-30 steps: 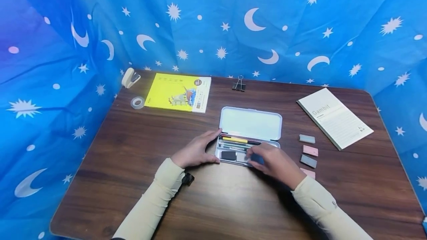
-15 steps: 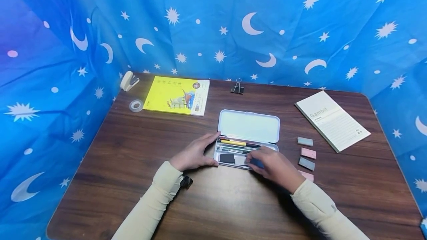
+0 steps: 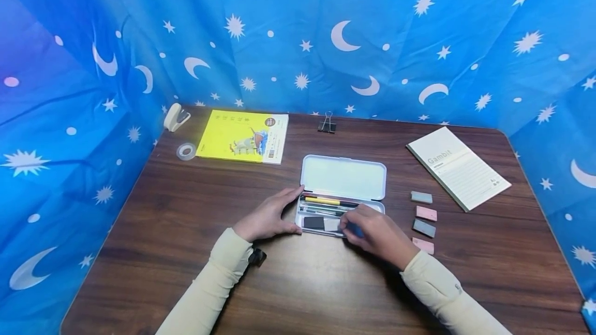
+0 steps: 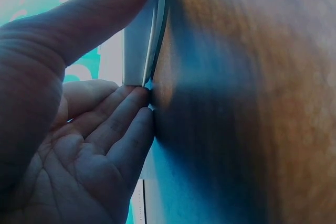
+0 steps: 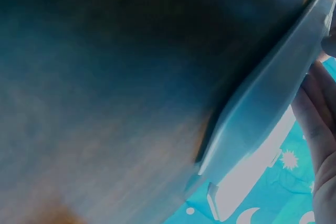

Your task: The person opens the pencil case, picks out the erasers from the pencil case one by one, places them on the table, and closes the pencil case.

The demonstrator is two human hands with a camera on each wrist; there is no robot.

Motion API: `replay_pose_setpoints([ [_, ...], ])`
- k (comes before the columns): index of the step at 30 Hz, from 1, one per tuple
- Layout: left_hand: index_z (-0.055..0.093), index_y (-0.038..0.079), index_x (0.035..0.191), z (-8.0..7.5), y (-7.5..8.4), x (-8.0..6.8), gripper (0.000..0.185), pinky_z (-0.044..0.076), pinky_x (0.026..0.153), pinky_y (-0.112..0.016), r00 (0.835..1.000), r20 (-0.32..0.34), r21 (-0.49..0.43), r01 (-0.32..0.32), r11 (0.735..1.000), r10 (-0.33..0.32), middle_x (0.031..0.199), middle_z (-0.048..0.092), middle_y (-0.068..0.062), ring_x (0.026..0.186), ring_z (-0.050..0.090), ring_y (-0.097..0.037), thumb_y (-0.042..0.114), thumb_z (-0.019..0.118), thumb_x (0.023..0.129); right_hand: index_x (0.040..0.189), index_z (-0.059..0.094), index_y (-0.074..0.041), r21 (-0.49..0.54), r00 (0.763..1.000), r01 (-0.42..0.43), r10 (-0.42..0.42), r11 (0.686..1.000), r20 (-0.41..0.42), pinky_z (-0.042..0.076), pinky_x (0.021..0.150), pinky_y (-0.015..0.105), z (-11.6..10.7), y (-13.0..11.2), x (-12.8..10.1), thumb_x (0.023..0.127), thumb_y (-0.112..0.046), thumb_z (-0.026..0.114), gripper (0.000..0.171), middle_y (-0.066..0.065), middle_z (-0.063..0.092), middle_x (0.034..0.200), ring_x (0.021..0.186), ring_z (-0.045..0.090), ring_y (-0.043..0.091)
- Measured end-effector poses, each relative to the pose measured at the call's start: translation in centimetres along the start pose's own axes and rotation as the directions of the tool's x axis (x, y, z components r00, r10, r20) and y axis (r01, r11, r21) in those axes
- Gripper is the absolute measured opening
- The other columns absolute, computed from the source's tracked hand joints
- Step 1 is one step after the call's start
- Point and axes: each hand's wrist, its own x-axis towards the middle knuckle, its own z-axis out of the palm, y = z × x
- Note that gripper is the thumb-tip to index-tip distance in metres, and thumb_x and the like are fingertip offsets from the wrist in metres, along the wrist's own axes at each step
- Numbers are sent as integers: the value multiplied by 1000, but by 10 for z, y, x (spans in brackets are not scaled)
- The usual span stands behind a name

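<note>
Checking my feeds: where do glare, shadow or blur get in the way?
Head: mostly crisp, with pale glare on the table in front of the open pencil case and a dark shadow beside the right sleeve. Left wrist: table grain out of focus, bluish shadow near the case. Right wrist: dim, table blurred, starry curtain bright behind.

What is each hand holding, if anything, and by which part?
The left hand holds the open pencil case by its left end. Whether the right hand grips anything inside it cannot be told.

The sleeves point(image 3: 200, 288) are cream and creased, with a small black block point(image 3: 257, 257) at the left cuff point(image 3: 230, 246).
</note>
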Motion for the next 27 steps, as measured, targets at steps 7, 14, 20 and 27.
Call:
replay_pose_setpoints([
  [7,29,12,168,0,1,-1,104,31,125,-50,1000,4,-1,6,1000,-6,166,37,-16,152,37,-35,27,91,85,99,69,-14,57,999,-20,22,998,-44,63,75,37,-7,3,-6,77,-2,86,31,-3,68,97,90,65,12],
  [14,29,12,168,0,-2,-1,104,33,124,-50,1000,-3,6,-4,1000,4,165,38,-18,151,38,-36,28,91,85,90,65,-15,40,990,-92,95,995,-101,60,71,30,-26,12,-23,68,3,91,38,-6,70,91,81,62,12],
  [20,31,8,166,1,-2,0,104,35,122,-53,999,-20,11,-33,999,33,163,42,-21,148,42,-39,26,92,84,92,65,-15,92,990,-54,66,994,-123,56,74,23,-34,16,-41,72,0,83,31,-5,69,92,82,63,14],
  [27,32,6,166,1,1,0,105,35,122,-53,999,-23,-4,-42,999,42,161,43,-21,147,43,-40,26,93,83,87,63,-9,13,952,-61,62,998,-300,48,92,11,-67,31,-73,103,-40,61,36,4,72,91,91,65,10],
])
